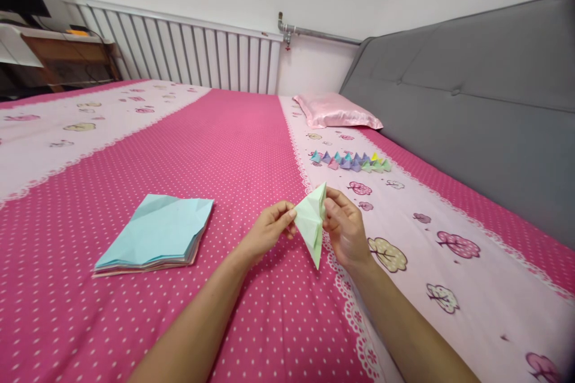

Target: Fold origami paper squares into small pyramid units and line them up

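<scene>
A pale green folded paper (311, 222), pointed at top and bottom, is held above the bed between both hands. My left hand (268, 232) pinches its left edge with thumb and fingers closed. My right hand (344, 227) grips its right side, fingers curled round it. To the left on the pink dotted bedspread (233, 149) lies a stack of creased coloured paper sheets (156, 233), light blue on top. Farther off, to the right, a row of several small folded paper pieces (350, 160) in blue, purple, green and yellow sits on the pale strip of the sheet.
A pink satin pillow (335, 111) lies at the far end by the grey padded headboard (471, 108) along the right. A white radiator (179, 51) lines the far wall. A wooden desk (67, 51) stands at the far left.
</scene>
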Available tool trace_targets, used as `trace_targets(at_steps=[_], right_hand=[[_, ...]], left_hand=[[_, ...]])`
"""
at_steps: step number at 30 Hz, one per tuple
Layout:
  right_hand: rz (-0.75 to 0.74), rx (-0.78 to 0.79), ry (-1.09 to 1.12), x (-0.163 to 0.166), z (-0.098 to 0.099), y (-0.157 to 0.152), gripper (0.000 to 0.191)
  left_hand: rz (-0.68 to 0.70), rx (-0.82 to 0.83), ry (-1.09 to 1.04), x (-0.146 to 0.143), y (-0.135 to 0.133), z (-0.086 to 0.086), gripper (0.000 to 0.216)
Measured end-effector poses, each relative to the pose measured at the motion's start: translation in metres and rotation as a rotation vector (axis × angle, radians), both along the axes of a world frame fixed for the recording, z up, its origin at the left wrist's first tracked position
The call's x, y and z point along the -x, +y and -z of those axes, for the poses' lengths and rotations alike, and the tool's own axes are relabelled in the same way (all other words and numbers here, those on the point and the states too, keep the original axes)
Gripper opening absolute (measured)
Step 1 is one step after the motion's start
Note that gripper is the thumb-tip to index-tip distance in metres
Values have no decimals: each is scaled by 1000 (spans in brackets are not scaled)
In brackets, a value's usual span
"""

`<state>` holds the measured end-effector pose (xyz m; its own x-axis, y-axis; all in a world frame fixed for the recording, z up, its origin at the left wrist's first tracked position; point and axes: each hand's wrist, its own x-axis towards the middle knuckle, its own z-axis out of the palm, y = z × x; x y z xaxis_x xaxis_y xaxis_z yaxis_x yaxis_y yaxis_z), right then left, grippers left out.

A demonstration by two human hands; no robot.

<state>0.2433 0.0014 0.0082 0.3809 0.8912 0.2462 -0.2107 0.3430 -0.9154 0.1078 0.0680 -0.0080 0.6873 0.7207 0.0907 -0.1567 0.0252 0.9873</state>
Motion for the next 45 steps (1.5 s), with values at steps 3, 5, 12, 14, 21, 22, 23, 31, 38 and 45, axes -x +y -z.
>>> trace_targets(at_steps=[3,5,12,14,21,22,23,31,38,45], right_hand=[[5,4,-12,0,-1,0,27],[-4,3,-1,0,-1,0,26],[45,-13,-43,0,1,0,20],[100,-27,-113,0,1,0,19],[-10,0,-226,1,6,5,25],[-21,15,-231,2,7,5,28],[-26,35,-233,3,7,5,32],[132,134,-233,11,14,3,49],[446,115,-533,9,16,0,25],[322,3,-583,1,18,4,26]], left_hand=[[0,2,7,0,0,0,26],[4,0,8,0,0,0,26],[-6,-1,7,0,0,1,26],[-7,-4,8,0,0,1,25],[-38,32,-12,0,-2,-3,27],[-42,43,-22,0,-2,-4,28],[-46,51,-32,0,-3,-4,29],[-81,78,-43,-14,-12,-1,36],[-38,-4,-78,-21,-38,-5,59],[-146,-131,-47,-24,-31,0,40]])
